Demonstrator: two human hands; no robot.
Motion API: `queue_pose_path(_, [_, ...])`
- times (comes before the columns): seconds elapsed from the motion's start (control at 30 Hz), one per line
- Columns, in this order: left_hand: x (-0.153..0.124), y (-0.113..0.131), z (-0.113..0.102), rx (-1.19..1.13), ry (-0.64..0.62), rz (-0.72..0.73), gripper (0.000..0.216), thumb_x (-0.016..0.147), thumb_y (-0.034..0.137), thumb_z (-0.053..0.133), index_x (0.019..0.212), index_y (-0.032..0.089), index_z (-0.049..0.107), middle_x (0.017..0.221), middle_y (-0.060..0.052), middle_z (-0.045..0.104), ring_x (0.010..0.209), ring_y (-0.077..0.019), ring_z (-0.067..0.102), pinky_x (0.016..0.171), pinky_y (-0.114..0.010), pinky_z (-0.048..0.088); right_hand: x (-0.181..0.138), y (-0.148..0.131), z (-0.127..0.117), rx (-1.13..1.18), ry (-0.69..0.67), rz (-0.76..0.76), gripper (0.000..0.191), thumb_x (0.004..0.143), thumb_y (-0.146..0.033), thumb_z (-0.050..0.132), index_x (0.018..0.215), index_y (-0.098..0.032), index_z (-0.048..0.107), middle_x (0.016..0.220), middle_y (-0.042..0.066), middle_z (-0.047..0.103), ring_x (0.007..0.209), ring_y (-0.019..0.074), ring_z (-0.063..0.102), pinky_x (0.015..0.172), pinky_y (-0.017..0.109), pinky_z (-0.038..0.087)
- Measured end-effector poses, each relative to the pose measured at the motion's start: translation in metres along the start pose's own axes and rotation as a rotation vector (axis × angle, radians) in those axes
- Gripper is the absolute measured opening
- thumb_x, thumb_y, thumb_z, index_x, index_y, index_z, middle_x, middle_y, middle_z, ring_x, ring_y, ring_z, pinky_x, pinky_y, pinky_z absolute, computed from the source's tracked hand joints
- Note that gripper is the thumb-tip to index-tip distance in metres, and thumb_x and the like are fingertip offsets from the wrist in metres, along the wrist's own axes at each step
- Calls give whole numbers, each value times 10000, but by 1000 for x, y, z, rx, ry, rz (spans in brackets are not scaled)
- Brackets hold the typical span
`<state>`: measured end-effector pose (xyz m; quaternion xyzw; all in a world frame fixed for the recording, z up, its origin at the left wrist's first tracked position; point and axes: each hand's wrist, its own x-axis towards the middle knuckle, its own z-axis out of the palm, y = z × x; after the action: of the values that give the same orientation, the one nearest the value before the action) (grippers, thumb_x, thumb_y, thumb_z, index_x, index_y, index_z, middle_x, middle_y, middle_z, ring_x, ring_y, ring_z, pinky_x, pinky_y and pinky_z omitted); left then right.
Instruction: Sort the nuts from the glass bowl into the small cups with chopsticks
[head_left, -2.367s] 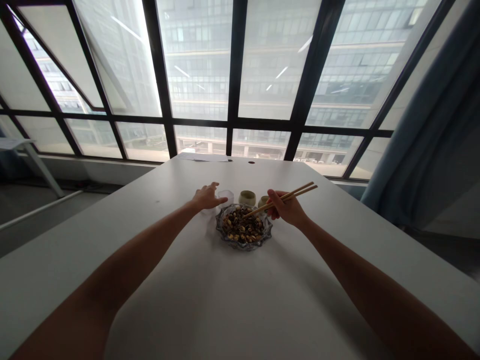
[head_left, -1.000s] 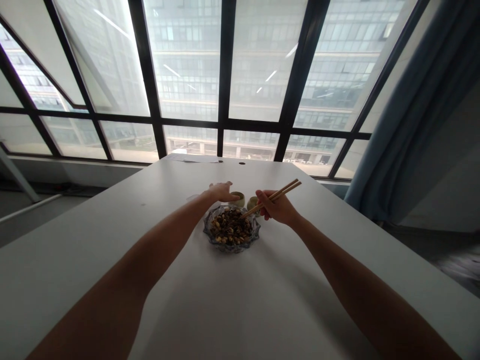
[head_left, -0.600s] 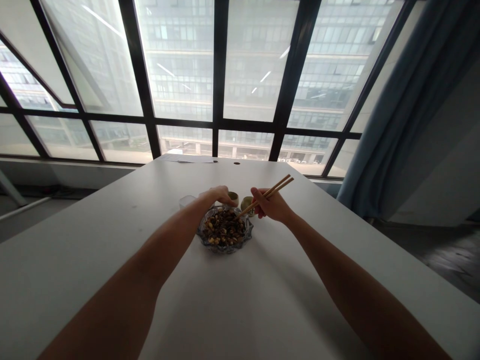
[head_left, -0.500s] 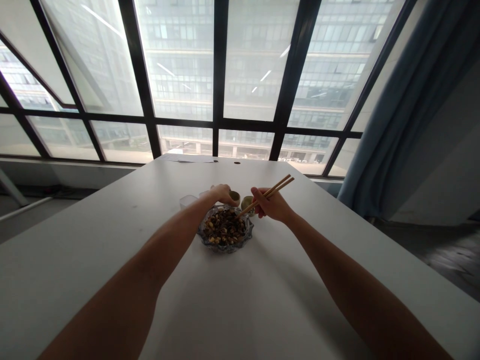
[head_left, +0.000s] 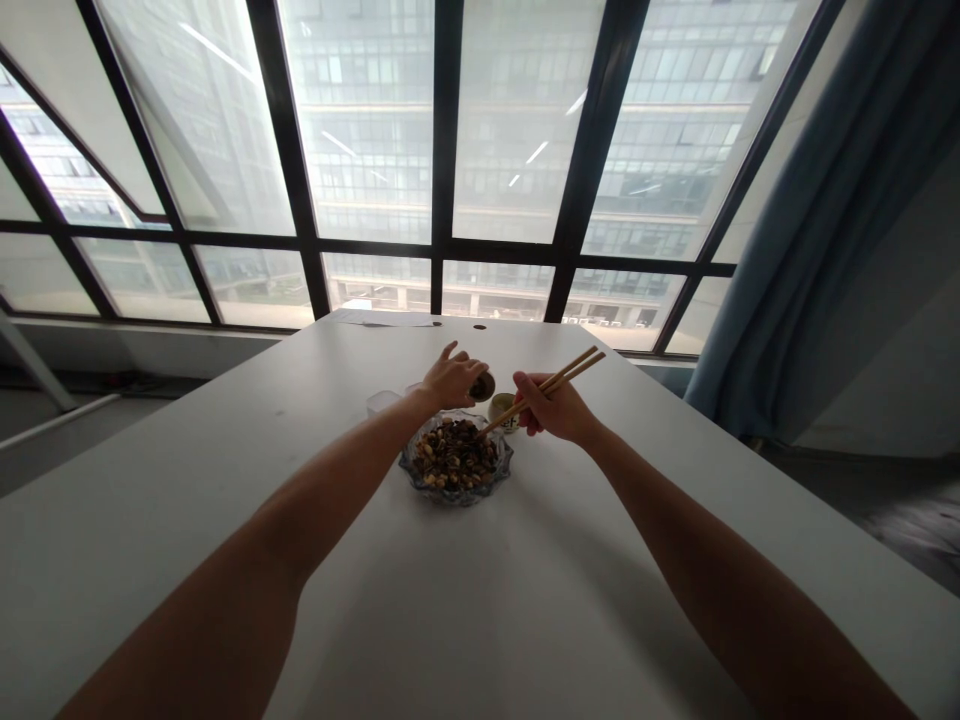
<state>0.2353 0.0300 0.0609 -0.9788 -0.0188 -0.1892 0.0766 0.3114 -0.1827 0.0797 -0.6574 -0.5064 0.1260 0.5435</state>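
Above the back rim of a clear glass bowl with a scalloped edge point(head_left: 456, 496), my left hand point(head_left: 451, 380) grips a small round cup point(head_left: 484, 386). The cup is tilted, its dark mouth facing me. In the bowl lies a heap of mixed nuts and dark seeds point(head_left: 452, 455). My right hand point(head_left: 556, 408) is closed around a pair of wooden chopsticks point(head_left: 579, 364), whose tips reach down to the nuts at the bowl's back right. A second small greenish cup point(head_left: 501, 407) with dark lettering stands behind the tips, partly covered by the chopsticks.
A clear plastic container point(head_left: 382, 402) stands left of my left hand, partly hidden by the hand. White paper point(head_left: 382, 318) lies at the far end of the white table point(head_left: 420, 590). Beyond are large windows, and a blue curtain point(head_left: 787, 230) hangs at the right.
My left hand has lifted the small cup and tipped it so that its mouth turns toward me. The right hand and chopsticks have hardly moved. The whole view has shifted slightly.
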Motion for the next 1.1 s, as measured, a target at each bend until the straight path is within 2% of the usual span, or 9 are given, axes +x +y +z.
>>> queue_pose_path(0.13, [-3,-1,0,-21,1,-57,693,686,414,770,1320,229,559,1284,-99,667,1257,-341,508,1203,-553,88,-1,1,2,-12,186,-113,621,817,-802,486,654,-208,566,468,21,596,348,131,529,333,237,403])
queue_pose_path(0.23, [-5,-5,0,-26,8,-77,708,677,464,768,1318,249,561,1253,-82,684,1251,-329,515,1205,-531,101,-5,7,3,-157,307,-249,570,911,-722,423,675,-222,560,530,29,619,437,144,570,443,260,459])
queue_pose_path(0.37, [-8,-9,-2,-32,19,-69,731,666,494,763,1327,252,564,1220,-82,693,1232,-329,526,1203,-517,105,-7,22,7,-436,211,-394,520,947,-650,440,702,-218,594,629,39,647,555,151,583,580,271,460])
queue_pose_path(0.47, [-8,-11,-1,-36,7,-64,720,659,513,750,1314,272,576,1200,-68,702,1229,-333,526,1198,-519,107,-3,33,10,-483,88,-451,467,941,-624,489,777,-213,639,746,50,676,639,157,594,617,267,451])
queue_pose_path(0.53, [-7,-12,1,-20,-7,-67,721,660,551,726,1300,251,587,1176,-73,710,1217,-328,533,1197,-516,114,-1,35,10,-472,106,-444,476,943,-623,488,773,-206,641,735,46,669,633,154,589,602,264,444])
queue_pose_path(0.63, [-4,-11,4,11,-43,-88,751,663,634,681,1268,195,607,1146,-96,715,1193,-322,549,1194,-515,128,-1,30,7,-405,235,-393,531,955,-630,449,695,-196,608,599,28,619,538,138,555,540,260,429])
queue_pose_path(0.77, [0,-8,8,21,-136,-176,789,661,726,636,1207,157,644,1122,-133,715,1162,-336,571,1181,-533,144,-1,19,0,-142,320,-264,602,936,-688,419,636,-192,580,489,14,565,416,117,504,425,244,395])
queue_pose_path(0.93, [4,-5,12,50,-261,-268,811,660,806,589,1122,147,691,1096,-162,723,1119,-344,611,1173,-557,135,0,13,-5,-15,148,-93,667,825,-803,477,613,-180,586,417,1,530,317,93,428,324,221,310])
queue_pose_path(1.1, [6,-5,14,-12,-337,-346,841,705,830,521,1102,110,702,1076,-191,726,1123,-357,623,1163,-578,159,-3,6,-6,-127,4,-109,667,854,-790,443,626,-176,571,447,2,535,347,89,452,352,214,334])
